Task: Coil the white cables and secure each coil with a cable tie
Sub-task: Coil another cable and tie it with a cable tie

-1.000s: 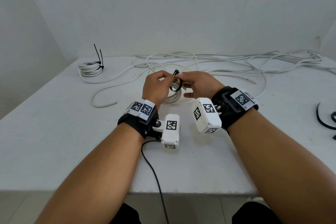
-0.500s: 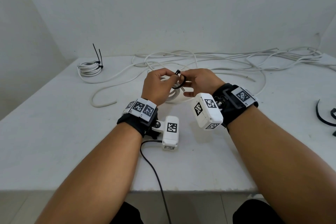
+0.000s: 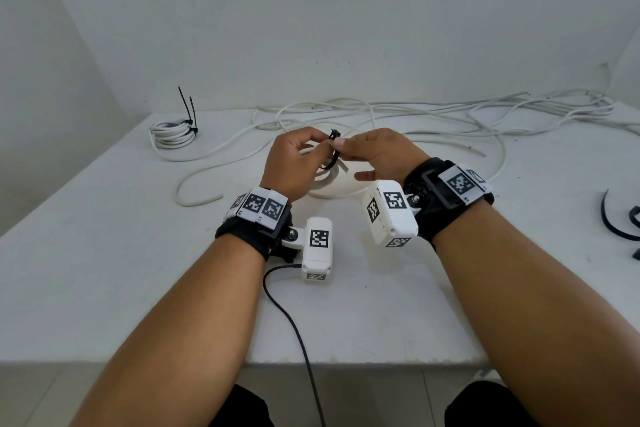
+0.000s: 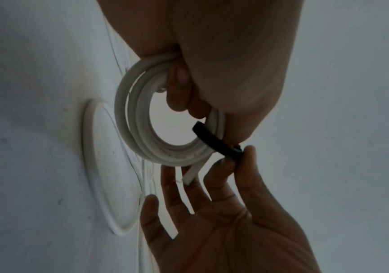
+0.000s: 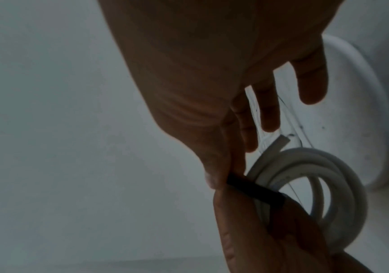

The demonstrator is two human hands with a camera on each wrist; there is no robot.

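Observation:
My left hand (image 3: 294, 159) grips a small white cable coil (image 4: 142, 118) above the middle of the table, fingers curled through its ring. A black cable tie (image 4: 214, 140) loops around the coil's strands. My right hand (image 3: 374, 152) pinches the tie (image 5: 254, 188) between thumb and forefinger right beside the left hand, its other fingers spread. The tie's head (image 3: 334, 134) sticks up between the two hands. A short free cable end (image 5: 279, 140) pokes out of the coil (image 5: 305, 184). In the head view the coil (image 3: 329, 177) is mostly hidden behind my hands.
A tied white coil (image 3: 171, 132) with black tie tails lies at the far left. Loose white cables (image 3: 450, 114) sprawl across the back of the table (image 3: 104, 253). Spare black ties (image 3: 616, 222) lie at the right edge. A white round disc (image 3: 341, 189) sits under my hands.
Both hands have risen slightly with the coil. The tie's loop around the coil looks smaller than a second ago.

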